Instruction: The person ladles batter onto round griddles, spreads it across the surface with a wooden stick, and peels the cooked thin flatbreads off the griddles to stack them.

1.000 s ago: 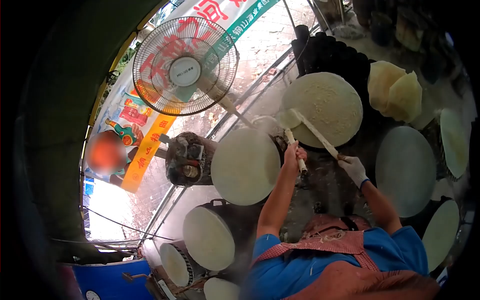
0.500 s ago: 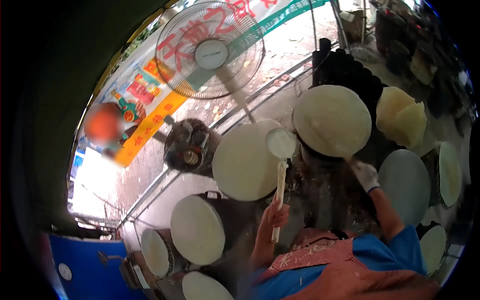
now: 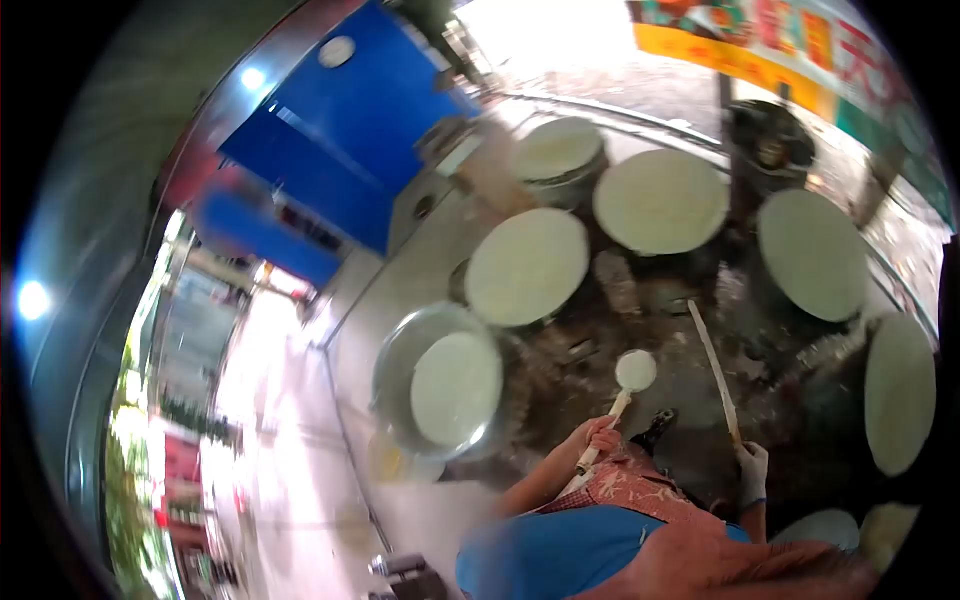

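Left hand (image 3: pixel 600 438), gripping ladle (image 3: pixel 636 371); gloved right hand (image 3: pixel 752 468), gripping stick (image 3: pixel 713 364) — both tools now clear of the griddles (image 3: pixel 527 267), apparently idle; metal basin (image 3: pixel 392 375) newly in view.

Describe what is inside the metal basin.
The metal basin holds a pale, batter-like mixture. That mixture covers the bottom, so anything beneath its surface cannot be seen.

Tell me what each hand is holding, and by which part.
The left hand holds a ladle partway along its handle; the gloved right hand holds a long pale stick by its near end.
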Motion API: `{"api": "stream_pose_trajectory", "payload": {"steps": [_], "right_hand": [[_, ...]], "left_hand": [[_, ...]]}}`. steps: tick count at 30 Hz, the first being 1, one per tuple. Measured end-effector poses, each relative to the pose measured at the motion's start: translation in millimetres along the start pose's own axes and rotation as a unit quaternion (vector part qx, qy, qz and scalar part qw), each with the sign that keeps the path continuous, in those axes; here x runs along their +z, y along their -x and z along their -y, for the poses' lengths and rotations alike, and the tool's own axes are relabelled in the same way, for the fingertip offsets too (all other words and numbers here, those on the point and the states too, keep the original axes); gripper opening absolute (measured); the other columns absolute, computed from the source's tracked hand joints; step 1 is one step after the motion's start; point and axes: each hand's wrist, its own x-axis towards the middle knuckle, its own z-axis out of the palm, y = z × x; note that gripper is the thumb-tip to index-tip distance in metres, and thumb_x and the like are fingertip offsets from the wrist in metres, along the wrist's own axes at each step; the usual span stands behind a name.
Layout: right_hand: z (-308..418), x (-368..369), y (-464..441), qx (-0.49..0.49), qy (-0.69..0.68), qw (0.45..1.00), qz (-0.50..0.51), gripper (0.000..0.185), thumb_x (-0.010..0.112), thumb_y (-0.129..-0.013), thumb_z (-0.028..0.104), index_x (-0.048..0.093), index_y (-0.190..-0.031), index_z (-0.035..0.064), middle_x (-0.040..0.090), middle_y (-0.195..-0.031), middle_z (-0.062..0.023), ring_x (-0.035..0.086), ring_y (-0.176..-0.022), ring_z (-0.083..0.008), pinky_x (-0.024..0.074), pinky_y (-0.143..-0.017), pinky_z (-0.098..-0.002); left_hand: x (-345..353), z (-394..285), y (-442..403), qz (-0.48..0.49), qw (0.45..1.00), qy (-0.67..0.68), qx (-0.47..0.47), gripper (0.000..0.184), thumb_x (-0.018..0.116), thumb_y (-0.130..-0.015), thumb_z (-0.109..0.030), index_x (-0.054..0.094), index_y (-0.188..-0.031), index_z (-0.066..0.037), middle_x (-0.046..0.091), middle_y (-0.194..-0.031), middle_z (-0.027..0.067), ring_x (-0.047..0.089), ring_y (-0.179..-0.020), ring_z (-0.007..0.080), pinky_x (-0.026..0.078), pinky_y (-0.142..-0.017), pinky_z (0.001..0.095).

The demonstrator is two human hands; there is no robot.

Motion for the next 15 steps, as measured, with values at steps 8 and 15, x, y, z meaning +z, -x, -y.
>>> {"api": "stream_pose_trajectory", "payload": {"steps": [8,15], "right_hand": [[83,184,-11,-0.194,0.368,0.897,0.150,0.031,0.067,-0.077,0.030,0.065,-0.085,-0.0001,0.062,-0.074,-0.0153,0.058,-0.068,-0.0266,0.0439,-0.063,-0.0371],[184,474,1,-0.333,0.550,0.724,0.251,0.037,0.067,-0.074,0.038,0.067,-0.088,0.0042,0.065,-0.089,-0.0186,0.060,-0.088,-0.0368,0.0473,-0.076,-0.0435]], "left_hand": [[-120,-6,182,0.259,0.929,0.025,0.264,0.040,0.042,-0.097,-0.025,0.035,-0.061,-0.012,0.035,-0.066,0.0022,0.035,-0.047,0.0100,0.033,-0.040,0.0257],[-182,-102,348,-0.040,0.788,-0.275,0.550,0.058,0.059,-0.087,-0.013,0.026,-0.133,-0.020,0.044,-0.075,0.0023,0.037,-0.049,0.0096,0.030,-0.035,0.0197]]}}
